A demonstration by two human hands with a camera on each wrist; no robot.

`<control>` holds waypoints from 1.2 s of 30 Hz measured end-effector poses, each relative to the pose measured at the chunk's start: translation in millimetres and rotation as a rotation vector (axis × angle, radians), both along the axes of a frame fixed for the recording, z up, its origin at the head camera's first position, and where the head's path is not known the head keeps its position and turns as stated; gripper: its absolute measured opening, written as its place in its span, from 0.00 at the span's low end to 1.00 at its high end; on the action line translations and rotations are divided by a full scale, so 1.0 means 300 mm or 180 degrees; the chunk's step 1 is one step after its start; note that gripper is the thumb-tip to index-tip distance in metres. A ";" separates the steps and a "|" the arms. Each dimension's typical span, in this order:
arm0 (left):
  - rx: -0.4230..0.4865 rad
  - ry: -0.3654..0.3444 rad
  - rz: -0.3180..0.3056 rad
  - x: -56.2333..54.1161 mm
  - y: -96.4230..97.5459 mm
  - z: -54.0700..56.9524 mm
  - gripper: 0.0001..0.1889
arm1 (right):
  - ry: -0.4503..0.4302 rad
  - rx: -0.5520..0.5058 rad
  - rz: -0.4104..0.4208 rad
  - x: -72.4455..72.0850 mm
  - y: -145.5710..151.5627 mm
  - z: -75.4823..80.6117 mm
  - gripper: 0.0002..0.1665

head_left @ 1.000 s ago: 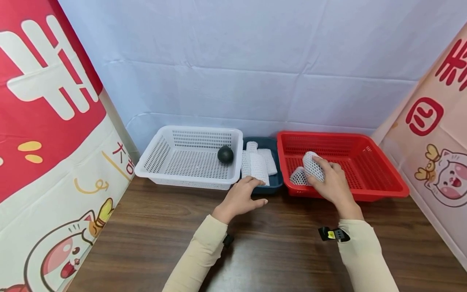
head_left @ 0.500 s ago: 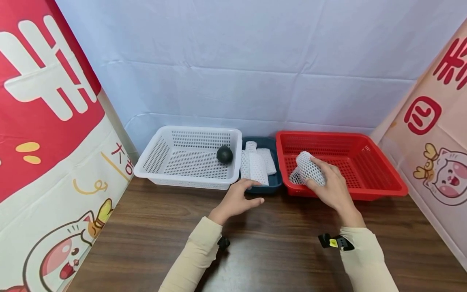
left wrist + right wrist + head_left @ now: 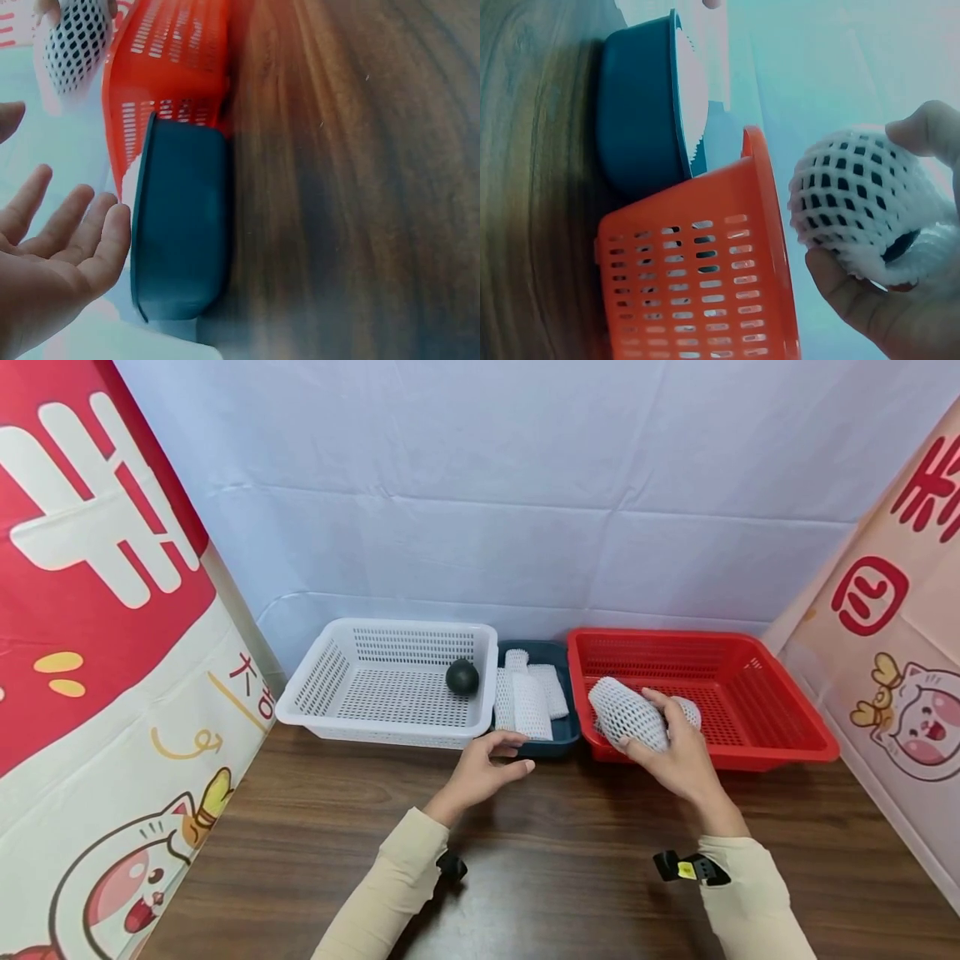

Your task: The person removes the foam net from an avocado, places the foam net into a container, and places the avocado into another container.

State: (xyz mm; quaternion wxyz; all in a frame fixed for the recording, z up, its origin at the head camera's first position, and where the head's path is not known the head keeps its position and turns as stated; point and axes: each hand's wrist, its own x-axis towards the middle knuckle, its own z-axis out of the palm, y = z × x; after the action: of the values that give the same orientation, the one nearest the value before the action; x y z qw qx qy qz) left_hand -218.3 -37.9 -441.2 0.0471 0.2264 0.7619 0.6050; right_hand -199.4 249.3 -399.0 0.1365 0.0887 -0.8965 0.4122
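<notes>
My right hand (image 3: 681, 762) grips a dark round fruit in a white foam net sleeve (image 3: 628, 714) above the near left part of the red basket (image 3: 780, 693). In the right wrist view, fingers hold the netted fruit (image 3: 847, 195) from both sides, and dark skin shows through a gap. Another white netted piece (image 3: 688, 712) shows in the basket behind that hand. My left hand (image 3: 478, 770) hovers by the front of the blue tray (image 3: 558, 748), fingers loosely bent and holding nothing; the left wrist view shows this hand (image 3: 67, 255) beside the tray too.
Several white foam net sleeves (image 3: 531, 706) lie in the blue tray. To its left stands a white basket (image 3: 397, 727) with one dark round fruit (image 3: 462, 677). The brown wooden table (image 3: 555, 877) runs in front; a pale cloth (image 3: 450, 543) hangs behind.
My right hand has lowered slightly and tilted the netted fruit leftward, uncovering a netted piece to its right. My left hand has drawn a little left, away from the blue tray.
</notes>
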 end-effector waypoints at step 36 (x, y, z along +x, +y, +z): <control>0.1105 -0.1203 -0.0076 0.034 -0.011 -0.021 0.24 | -0.0083 -0.0822 0.0855 0.062 -0.087 -0.070 0.39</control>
State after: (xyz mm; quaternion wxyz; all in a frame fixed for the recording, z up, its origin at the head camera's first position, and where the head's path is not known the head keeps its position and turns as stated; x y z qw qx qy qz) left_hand -207.9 -41.1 -447.4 0.1562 0.1231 0.6215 0.7577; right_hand -180.7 223.2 -419.9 0.0788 0.1840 -0.8179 0.5395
